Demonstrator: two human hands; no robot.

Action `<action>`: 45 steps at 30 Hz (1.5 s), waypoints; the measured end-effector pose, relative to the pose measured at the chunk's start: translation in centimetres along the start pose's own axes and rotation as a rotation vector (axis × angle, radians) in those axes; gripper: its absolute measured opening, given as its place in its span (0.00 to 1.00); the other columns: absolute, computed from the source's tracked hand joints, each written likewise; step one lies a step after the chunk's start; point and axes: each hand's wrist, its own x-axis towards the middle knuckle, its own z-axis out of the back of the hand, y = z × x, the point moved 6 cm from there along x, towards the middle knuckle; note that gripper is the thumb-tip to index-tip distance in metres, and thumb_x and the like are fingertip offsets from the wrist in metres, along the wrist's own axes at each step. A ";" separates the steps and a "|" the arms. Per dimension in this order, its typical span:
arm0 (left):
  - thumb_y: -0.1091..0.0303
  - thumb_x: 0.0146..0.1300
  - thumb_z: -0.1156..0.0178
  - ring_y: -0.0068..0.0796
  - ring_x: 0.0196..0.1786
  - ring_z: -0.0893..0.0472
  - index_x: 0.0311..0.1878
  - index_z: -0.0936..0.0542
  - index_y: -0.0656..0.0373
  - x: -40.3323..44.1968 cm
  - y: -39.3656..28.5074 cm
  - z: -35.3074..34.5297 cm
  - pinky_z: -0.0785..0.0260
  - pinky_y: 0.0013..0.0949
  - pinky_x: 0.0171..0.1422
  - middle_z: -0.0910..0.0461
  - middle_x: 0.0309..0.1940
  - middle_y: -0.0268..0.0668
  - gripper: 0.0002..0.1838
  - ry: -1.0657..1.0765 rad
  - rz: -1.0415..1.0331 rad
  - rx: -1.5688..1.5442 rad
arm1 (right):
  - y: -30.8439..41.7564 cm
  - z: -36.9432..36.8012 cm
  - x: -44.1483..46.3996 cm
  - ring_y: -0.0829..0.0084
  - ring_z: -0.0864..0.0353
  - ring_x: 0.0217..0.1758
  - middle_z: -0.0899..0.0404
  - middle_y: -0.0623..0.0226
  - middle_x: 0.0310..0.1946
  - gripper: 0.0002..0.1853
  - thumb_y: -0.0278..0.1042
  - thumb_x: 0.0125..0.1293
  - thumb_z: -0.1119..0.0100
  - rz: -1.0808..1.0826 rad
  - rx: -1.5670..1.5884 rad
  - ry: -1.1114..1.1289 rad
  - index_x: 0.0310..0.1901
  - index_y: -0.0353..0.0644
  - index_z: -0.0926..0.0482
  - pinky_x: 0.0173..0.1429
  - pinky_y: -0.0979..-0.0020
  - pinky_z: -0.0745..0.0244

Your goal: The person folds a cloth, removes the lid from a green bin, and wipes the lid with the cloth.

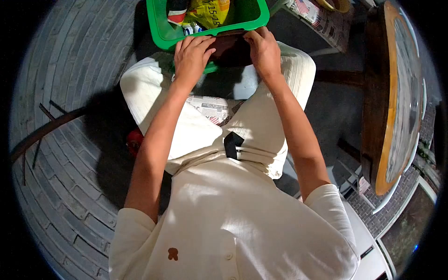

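Observation:
Between my knees, right against the near side of a green plastic tub (161, 41), is a dark brown object (232, 50) with a smooth face; its exact kind does not show. My left hand (190, 58) curls over its left edge, thumb toward the brown face, fingertips by the tub rim. At the opposite edge, my right hand (265, 52) pinches the top corner between thumb and bent fingers. Below my left hand a green piece (211, 67) shows in part. Inside the tub lie a yellow printed bag (210, 13), a red, black and white packet (177, 13) and small white-and-blue items (192, 29).
A round wooden-edged table (385, 93) stands to the right. A newspaper-patterned bench (322, 23) is at upper right, and similar paper (212, 108) shows between my thighs. On the left are grey brick paving (65, 163), a curved brown bar (51, 128) and a red object (134, 141).

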 end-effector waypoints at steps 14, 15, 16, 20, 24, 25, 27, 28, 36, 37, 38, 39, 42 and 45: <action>0.85 0.70 0.31 0.45 0.56 0.13 0.54 0.07 0.61 -4.3 1.4 4.9 0.18 0.44 0.62 0.08 0.56 0.38 0.14 -0.189 0.158 -0.325 | 8.6 -3.5 -3.8 0.39 0.13 0.54 0.17 0.50 0.51 0.10 0.19 0.72 0.30 -0.044 0.245 0.192 0.53 0.38 0.11 0.57 0.47 0.17; 0.85 0.70 0.31 0.45 0.56 0.13 0.54 0.07 0.61 -5.5 1.6 5.7 0.18 0.44 0.62 0.08 0.56 0.38 0.14 -0.195 0.171 -0.314 | 9.6 -3.5 -4.6 0.39 0.13 0.54 0.17 0.50 0.51 0.10 0.19 0.72 0.30 -0.034 0.256 0.202 0.53 0.38 0.11 0.57 0.47 0.17; 0.87 0.68 0.31 0.42 0.54 0.12 0.52 0.07 0.62 -6.9 2.4 6.8 0.18 0.41 0.60 0.08 0.55 0.38 0.14 -0.268 0.233 -0.345 | 10.4 -3.7 -5.7 0.40 0.14 0.53 0.18 0.51 0.51 0.10 0.19 0.73 0.29 -0.046 0.368 0.253 0.53 0.38 0.11 0.57 0.48 0.17; 0.92 0.61 0.34 0.32 0.50 0.12 0.47 0.09 0.63 -10.7 3.5 9.9 0.19 0.32 0.49 0.09 0.48 0.36 0.16 -0.336 0.345 -0.462 | 12.6 -4.0 -8.5 0.43 0.14 0.52 0.19 0.51 0.50 0.10 0.20 0.75 0.27 -0.080 0.552 0.372 0.55 0.36 0.11 0.57 0.52 0.17; 0.87 0.66 0.32 0.42 0.54 0.13 0.51 0.06 0.61 -9.3 3.3 10.0 0.18 0.42 0.59 0.10 0.51 0.38 0.15 -0.260 0.246 -0.263 | 12.2 -3.9 -7.1 0.44 0.14 0.53 0.19 0.51 0.50 0.10 0.20 0.76 0.28 -0.110 0.526 0.303 0.55 0.35 0.11 0.56 0.55 0.18; 0.87 0.66 0.32 0.42 0.54 0.13 0.51 0.06 0.61 -8.5 3.2 9.8 0.18 0.42 0.59 0.10 0.51 0.38 0.15 -0.261 0.247 -0.262 | 12.2 -3.3 -5.9 0.45 0.15 0.53 0.20 0.51 0.50 0.10 0.20 0.76 0.29 -0.092 0.462 0.220 0.56 0.35 0.11 0.56 0.56 0.18; 0.81 0.70 0.32 0.47 0.59 0.15 0.57 0.05 0.57 -6.6 2.8 8.8 0.22 0.48 0.68 0.11 0.56 0.39 0.16 -0.294 0.302 -0.215 | 11.8 -2.8 -4.0 0.44 0.15 0.53 0.20 0.48 0.50 0.14 0.19 0.76 0.31 -0.114 0.372 0.141 0.61 0.38 0.11 0.57 0.54 0.18; 0.79 0.74 0.33 0.47 0.60 0.16 0.60 0.05 0.56 -5.8 3.0 7.6 0.24 0.49 0.70 0.11 0.59 0.39 0.17 -0.284 0.302 -0.192 | 11.7 -2.9 -3.2 0.43 0.15 0.53 0.20 0.47 0.51 0.16 0.19 0.76 0.31 -0.163 0.357 0.154 0.62 0.39 0.11 0.57 0.53 0.17; 0.64 0.76 0.26 0.46 0.69 0.20 0.68 0.11 0.59 -3.7 3.7 1.7 0.28 0.49 0.77 0.15 0.66 0.36 0.21 0.031 0.121 -0.008 | 10.2 -6.9 -5.2 0.42 0.14 0.56 0.18 0.45 0.54 0.22 0.21 0.79 0.34 -0.256 0.410 0.119 0.72 0.44 0.16 0.62 0.49 0.17; 0.64 0.76 0.26 0.46 0.69 0.20 0.68 0.11 0.59 -3.8 4.1 1.7 0.28 0.49 0.77 0.15 0.66 0.36 0.21 0.040 0.119 -0.008 | 10.0 -6.8 -5.5 0.42 0.14 0.56 0.18 0.45 0.54 0.22 0.21 0.79 0.34 -0.265 0.412 0.119 0.72 0.44 0.16 0.62 0.49 0.17; 0.63 0.76 0.26 0.46 0.69 0.20 0.68 0.11 0.59 -3.7 4.3 1.8 0.28 0.49 0.76 0.15 0.66 0.36 0.21 0.058 0.083 -0.025 | 9.7 -6.8 -5.6 0.41 0.15 0.57 0.18 0.45 0.54 0.21 0.21 0.79 0.34 -0.306 0.453 0.120 0.71 0.43 0.16 0.62 0.50 0.17; 0.63 0.76 0.26 0.45 0.69 0.20 0.69 0.11 0.58 -3.3 4.3 1.9 0.28 0.49 0.76 0.15 0.66 0.36 0.22 0.075 0.045 -0.040 | 9.5 -6.9 -5.7 0.41 0.15 0.58 0.17 0.45 0.55 0.20 0.21 0.79 0.34 -0.346 0.494 0.119 0.70 0.42 0.16 0.62 0.51 0.17; 0.63 0.74 0.25 0.44 0.67 0.19 0.65 0.08 0.58 -2.7 4.0 2.3 0.27 0.48 0.72 0.13 0.62 0.36 0.20 0.080 0.034 -0.013 | 8.9 -7.6 -5.7 0.36 0.13 0.58 0.17 0.41 0.57 0.20 0.22 0.78 0.34 -0.267 0.503 0.053 0.69 0.42 0.17 0.62 0.46 0.17; 0.65 0.72 0.23 0.44 0.63 0.17 0.61 0.06 0.58 -2.7 3.6 2.7 0.26 0.48 0.69 0.11 0.56 0.35 0.17 0.039 0.058 -0.011 | 7.5 -8.9 -6.7 0.37 0.12 0.58 0.13 0.43 0.56 0.19 0.23 0.78 0.34 -0.392 0.606 0.137 0.68 0.39 0.18 0.62 0.47 0.17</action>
